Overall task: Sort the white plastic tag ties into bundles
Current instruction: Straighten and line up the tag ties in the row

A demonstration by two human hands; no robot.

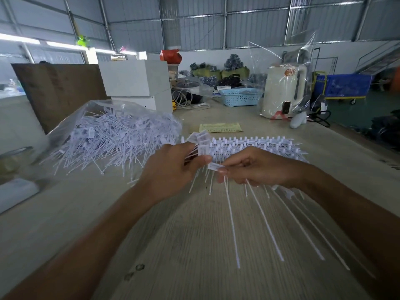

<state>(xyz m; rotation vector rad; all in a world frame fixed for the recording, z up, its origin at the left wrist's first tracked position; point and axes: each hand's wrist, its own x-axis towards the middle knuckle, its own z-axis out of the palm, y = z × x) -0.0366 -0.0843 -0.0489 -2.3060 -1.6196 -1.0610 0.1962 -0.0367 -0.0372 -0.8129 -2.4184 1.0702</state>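
Above the wooden table (177, 230), the left hand (171, 169) grips a small bundle of tag ties (200, 141), heads fanned upward past its fingers. Just beside it, the right hand (249, 167) pinches a single tag tie (216, 167) by its head, the tail hanging down toward the viewer. Behind both hands lies a neat row of sorted ties (255, 146). To the left, a clear plastic bag (91, 113) spills a loose heap of ties (116, 139). Farther back sit a blue basket (240, 97) and a wrapped kettle (283, 89). Bare tabletop stretches toward the near edge.
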